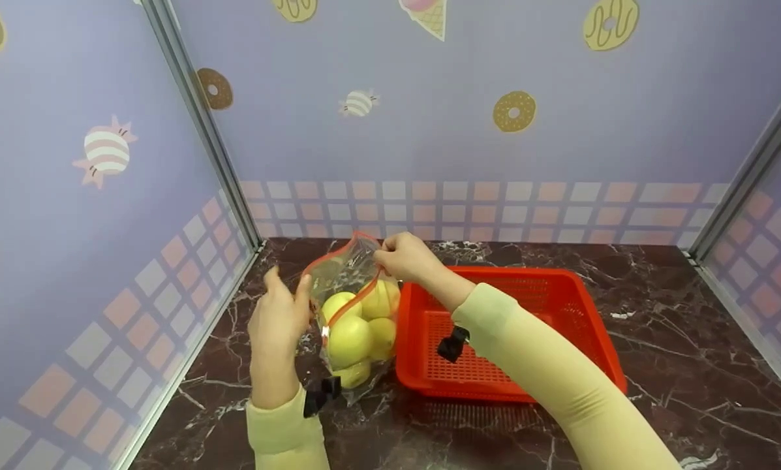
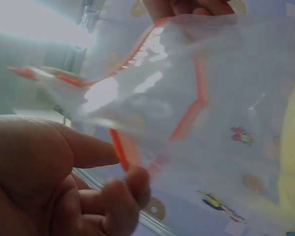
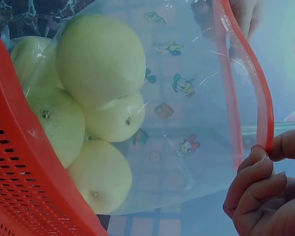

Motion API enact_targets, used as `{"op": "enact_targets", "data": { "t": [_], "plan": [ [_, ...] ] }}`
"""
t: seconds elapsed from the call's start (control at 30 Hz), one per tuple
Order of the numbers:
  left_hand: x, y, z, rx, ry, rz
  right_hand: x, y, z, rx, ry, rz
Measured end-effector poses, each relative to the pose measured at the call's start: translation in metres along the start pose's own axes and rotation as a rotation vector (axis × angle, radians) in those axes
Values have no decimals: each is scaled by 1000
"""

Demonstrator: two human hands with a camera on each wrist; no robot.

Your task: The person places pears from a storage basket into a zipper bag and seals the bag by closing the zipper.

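A clear zip bag (image 1: 354, 267) with a red-orange zip strip stands on the table with its mouth spread. Several round, pale yellow-green fruits (image 3: 101, 61) fill its lower part, and small cartoon figures are printed on the film. My right hand (image 1: 406, 258) pinches the far right corner of the bag's rim between thumb and curled fingers, also plain in the right wrist view. On the opposite side, my left hand (image 1: 279, 320) has the rim between thumb and fingertip. The left wrist view shows the orange strip (image 2: 119, 147) at those fingertips.
A red plastic basket (image 1: 599, 339) with perforated walls stands right beside the bag, under my right forearm. Dark marbled table (image 1: 677, 326) surrounds both. Patterned purple wall panels (image 1: 429, 143) close off the back and sides.
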State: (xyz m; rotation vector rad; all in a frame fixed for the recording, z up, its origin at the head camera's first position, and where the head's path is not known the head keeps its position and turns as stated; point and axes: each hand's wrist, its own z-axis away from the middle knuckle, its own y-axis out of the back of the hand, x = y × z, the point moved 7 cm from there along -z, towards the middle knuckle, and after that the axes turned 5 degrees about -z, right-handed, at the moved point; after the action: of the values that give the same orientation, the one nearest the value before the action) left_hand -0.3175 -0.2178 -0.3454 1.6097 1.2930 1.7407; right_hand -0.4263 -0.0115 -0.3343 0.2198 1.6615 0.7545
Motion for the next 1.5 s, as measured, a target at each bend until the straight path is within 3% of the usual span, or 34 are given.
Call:
{"op": "enact_targets", "data": {
  "t": [0.1, 0.23, 0.4, 0.5, 0.57, 0.67, 0.77, 0.87, 0.93, 1.03, 1.23, 1.4, 1.5],
  "plan": [
    [3, 2, 20, -73, -14, -88, 0, 0, 0, -8, 1, -2],
    [14, -4, 41, -128, -123, -202, -1, 0, 0, -4, 10, 7],
    [22, -11, 49, -67, -211, -261, -2, 0, 0, -4, 21, 4],
    [24, -9, 47, -26, -231, -248, -8, 3, -1, 33, 141, 32],
    [24, -7, 46, -14, -236, -238, -15, 3, -1, 40, 261, 123],
    [22, -2, 44, -6, -233, -228, -21, -1, -1, 12, 401, 363],
    [14, 6, 39, 2, -213, -201, -17, -1, -3, -3, 415, 607],
    [0, 18, 30, 42, -175, -135, -11, 5, -8, 14, 404, 742],
    [-10, 25, 23, 87, -146, -64, -6, 8, -10, 2, 405, 752],
    [-28, 30, 12, 163, -102, 96, 2, 10, -12, -76, 410, 672],
    [-68, 16, -15, 337, 26, 606, 13, 10, -15, -209, 381, 442],
    [-92, -1, -25, 539, 68, 1112, 10, 10, -16, -183, 397, 319],
    [-97, -7, -26, 680, 17, 1361, 4, 16, -18, -119, 414, 248]
  ]
}}
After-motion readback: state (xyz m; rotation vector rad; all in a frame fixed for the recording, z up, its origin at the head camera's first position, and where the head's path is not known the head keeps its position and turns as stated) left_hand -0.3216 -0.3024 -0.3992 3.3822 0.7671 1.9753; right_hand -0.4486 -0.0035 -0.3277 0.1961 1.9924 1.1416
